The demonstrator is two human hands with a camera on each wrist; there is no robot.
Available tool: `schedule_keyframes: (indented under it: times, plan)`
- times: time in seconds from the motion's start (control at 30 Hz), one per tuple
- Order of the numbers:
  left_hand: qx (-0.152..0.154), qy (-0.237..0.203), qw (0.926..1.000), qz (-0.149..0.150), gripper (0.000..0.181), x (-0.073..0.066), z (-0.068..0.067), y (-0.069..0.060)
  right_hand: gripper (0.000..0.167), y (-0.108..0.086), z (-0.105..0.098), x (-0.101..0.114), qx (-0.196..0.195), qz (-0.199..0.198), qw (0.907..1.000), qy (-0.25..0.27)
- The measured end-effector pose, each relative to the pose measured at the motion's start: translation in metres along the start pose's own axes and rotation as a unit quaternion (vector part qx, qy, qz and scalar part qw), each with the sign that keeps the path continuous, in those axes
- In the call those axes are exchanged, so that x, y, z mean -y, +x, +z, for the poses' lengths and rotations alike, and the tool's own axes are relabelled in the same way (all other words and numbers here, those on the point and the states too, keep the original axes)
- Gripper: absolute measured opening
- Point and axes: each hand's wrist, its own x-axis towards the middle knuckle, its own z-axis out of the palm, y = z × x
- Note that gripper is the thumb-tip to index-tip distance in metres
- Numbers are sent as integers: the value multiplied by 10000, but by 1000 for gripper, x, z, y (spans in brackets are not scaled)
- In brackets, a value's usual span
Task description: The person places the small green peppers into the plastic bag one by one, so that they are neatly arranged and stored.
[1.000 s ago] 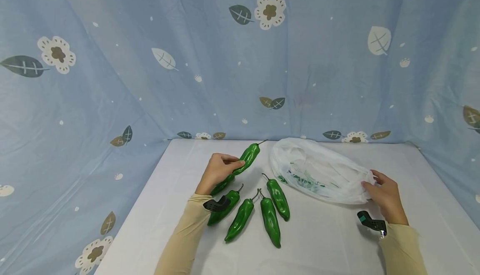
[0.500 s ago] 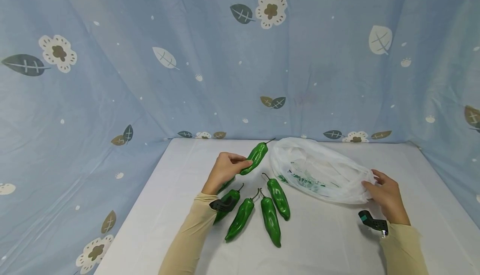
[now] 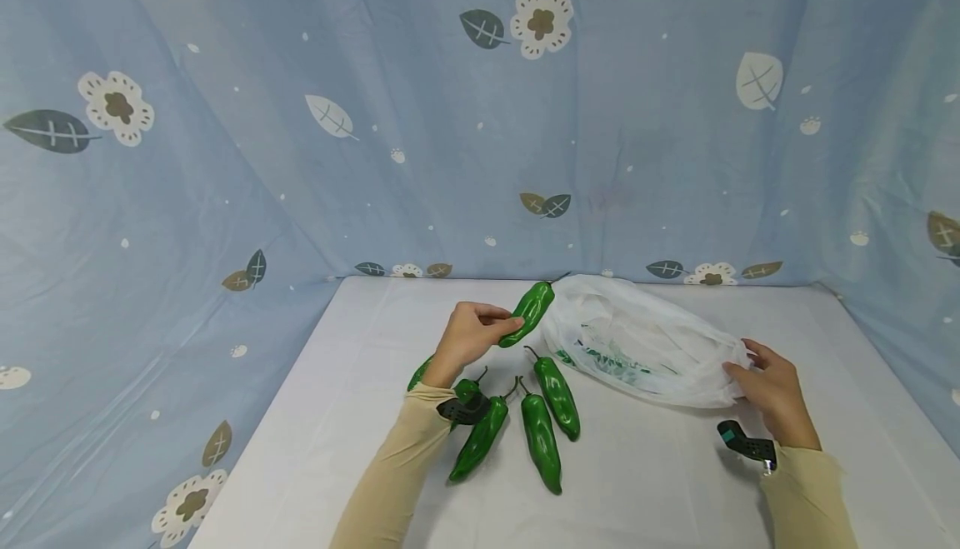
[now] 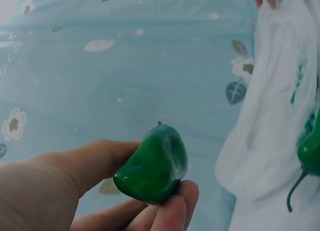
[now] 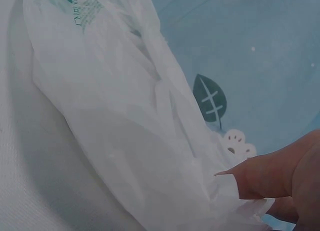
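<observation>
My left hand [image 3: 471, 336] pinches a green chili pepper [image 3: 533, 309] by its lower end, stem pointing up and right, beside the left end of a white plastic bag [image 3: 637, 332]. In the left wrist view that pepper [image 4: 152, 166] lies between thumb and fingers, seen end-on. My right hand [image 3: 772, 386] pinches the bag's right end; the right wrist view shows the thumb pressed on the crumpled film [image 5: 220, 191]. Green print marks the bag's front. Several more green peppers lie below my left hand, among them one pepper [image 3: 542, 441] near the middle; my left wrist partly covers others.
A white-covered table [image 3: 645, 482] carries everything. Behind it and at both sides hangs a blue curtain [image 3: 420, 199] with leaf and flower prints. One pepper [image 3: 557, 397] lies close to the bag's lower left edge.
My left hand has moved right with the pepper, bringing it to the bag's left end. My right hand and the bag have stayed in place.
</observation>
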Motion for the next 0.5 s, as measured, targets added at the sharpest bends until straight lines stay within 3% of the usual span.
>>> schedule_keyframes:
  times: [0.33, 0.5]
  plan:
    - [73, -118, 9994, 307, 36, -13, 20, 2, 76, 1, 0, -3, 8, 64, 10000, 65]
    - [41, -214, 9993, 312, 36, -18, 30, 2, 76, 1, 0, -1, 23, 74, 9999, 91]
